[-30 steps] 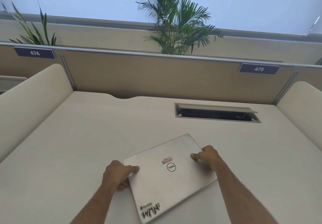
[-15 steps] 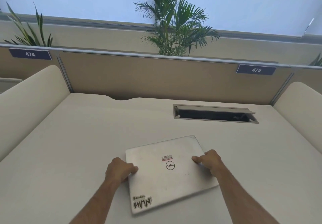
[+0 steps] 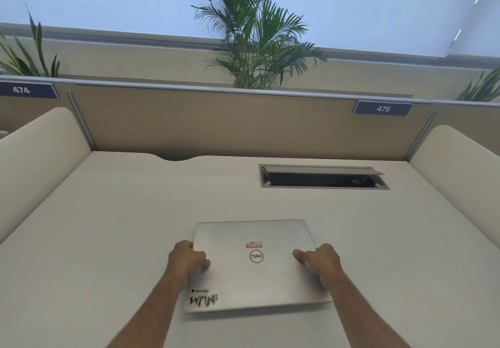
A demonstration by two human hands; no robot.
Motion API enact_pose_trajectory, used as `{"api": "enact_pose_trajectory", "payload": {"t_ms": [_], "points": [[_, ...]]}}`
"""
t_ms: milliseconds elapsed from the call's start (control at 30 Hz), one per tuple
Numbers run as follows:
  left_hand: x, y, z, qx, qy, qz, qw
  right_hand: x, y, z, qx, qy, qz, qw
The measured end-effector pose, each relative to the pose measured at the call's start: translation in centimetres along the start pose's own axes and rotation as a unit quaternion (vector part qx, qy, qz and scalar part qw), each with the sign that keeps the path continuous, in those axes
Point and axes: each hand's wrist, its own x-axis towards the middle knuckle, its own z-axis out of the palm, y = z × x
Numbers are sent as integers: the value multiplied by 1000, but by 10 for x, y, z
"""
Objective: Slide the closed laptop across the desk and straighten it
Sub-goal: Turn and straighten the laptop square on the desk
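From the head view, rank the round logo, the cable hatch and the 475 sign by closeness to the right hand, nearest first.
1. Round logo: on the laptop lid, just left of the right hand.
2. Cable hatch: set in the desk, beyond the hand.
3. 475 sign: up on the back partition, farthest.

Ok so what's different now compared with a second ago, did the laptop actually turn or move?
The closed laptop has turned from a clear slant to nearly square with the desk edge, its far right corner swinging back toward the person. The left hand and right hand rode round with it, gripping its side edges throughout; nothing was let go. The open cable hatch and the partition are unchanged.
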Motion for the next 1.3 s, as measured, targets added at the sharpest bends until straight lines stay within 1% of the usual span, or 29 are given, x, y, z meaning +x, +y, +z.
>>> {"api": "enact_pose_trajectory", "payload": {"t_ms": [267, 533, 900, 1300], "points": [[0, 5, 1, 25, 18, 25, 999, -4, 1, 2, -17, 8, -7, 1000], [6, 10, 2, 12, 23, 30, 999, 2, -4, 2, -9, 8, -5, 1000], [43, 34, 8, 3, 23, 40, 999, 35, -35, 5, -8, 16, 1, 1000], [79, 51, 14, -12, 25, 45, 999, 64, -54, 12, -20, 26, 9, 999]]}}
